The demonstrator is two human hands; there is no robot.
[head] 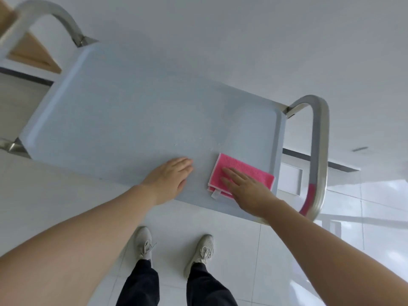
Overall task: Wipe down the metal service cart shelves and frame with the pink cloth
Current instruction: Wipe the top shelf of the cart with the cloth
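The metal service cart's top shelf [136, 111] fills the middle of the view, pale grey with a raised rim. A folded pink cloth [247, 171] with a white edge lies flat near the shelf's front right corner. My right hand [245, 191] presses on the cloth with straight fingers. My left hand [170, 177] rests flat on the bare shelf just left of the cloth, fingers straight. A curved steel handle [319, 151] rises at the cart's right end, mirroring the pink cloth. Another handle [44, 14] arches at the far left end.
Small water droplets [194, 140] speckle the shelf behind the cloth. My two feet in light sneakers [174, 246] stand on the white tiled floor close to the cart's front edge. A wooden surface [33, 51] shows behind the left handle.
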